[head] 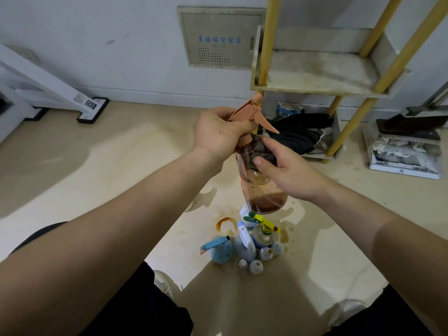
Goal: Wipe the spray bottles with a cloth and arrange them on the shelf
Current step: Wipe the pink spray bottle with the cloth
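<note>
1. Nearest, the waiting bottles (247, 246) stand clustered on the stained floor (97, 190), probably still unwiped.
2. Above them, the left hand (218, 132) curls tightly round the neck of the pink spray bottle (264, 192), steadying it in the air.
3. The right hand (286, 170) pinches the dark cloth (263, 151) against the bottle's shoulder to rub it.
4. Beyond, the shelf (315, 76) stands against the wall, likely the bottle's destination.

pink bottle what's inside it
Brown liquid pools at the bottom of the pink bottle. The cloth and right hand cover its upper part, so nothing shows there.
</note>
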Available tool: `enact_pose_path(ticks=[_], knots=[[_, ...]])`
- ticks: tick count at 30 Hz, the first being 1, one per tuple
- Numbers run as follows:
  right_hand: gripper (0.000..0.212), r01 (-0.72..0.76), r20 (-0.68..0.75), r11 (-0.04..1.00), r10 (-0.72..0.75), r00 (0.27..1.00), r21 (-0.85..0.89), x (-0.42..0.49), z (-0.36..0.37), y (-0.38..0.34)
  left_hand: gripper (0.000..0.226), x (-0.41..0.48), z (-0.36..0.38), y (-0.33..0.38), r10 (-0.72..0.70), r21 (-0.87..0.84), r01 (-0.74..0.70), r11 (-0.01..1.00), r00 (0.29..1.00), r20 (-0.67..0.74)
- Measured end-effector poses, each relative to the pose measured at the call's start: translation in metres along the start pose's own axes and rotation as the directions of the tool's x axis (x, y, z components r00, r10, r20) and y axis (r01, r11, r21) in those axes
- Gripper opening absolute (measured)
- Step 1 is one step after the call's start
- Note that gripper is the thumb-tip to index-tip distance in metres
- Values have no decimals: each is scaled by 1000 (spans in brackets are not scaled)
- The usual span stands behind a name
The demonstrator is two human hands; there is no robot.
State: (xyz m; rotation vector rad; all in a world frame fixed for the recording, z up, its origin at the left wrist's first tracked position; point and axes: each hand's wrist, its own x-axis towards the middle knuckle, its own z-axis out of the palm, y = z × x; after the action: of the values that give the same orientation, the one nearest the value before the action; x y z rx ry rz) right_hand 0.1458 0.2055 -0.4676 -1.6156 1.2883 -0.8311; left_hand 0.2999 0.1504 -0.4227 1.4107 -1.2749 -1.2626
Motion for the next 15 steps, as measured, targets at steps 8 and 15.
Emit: enact_pose_path(ticks=[8, 15], knots=[[42, -25, -12, 981, 28, 1000, 193, 3, 0, 0, 19, -2, 2, 0, -25, 4, 25, 1000, 1000, 17], [34, -23, 7, 990, 22, 1000, 137, 5, -4, -7, 19, -6, 3, 7, -82, -32, 84, 996, 996, 46]])
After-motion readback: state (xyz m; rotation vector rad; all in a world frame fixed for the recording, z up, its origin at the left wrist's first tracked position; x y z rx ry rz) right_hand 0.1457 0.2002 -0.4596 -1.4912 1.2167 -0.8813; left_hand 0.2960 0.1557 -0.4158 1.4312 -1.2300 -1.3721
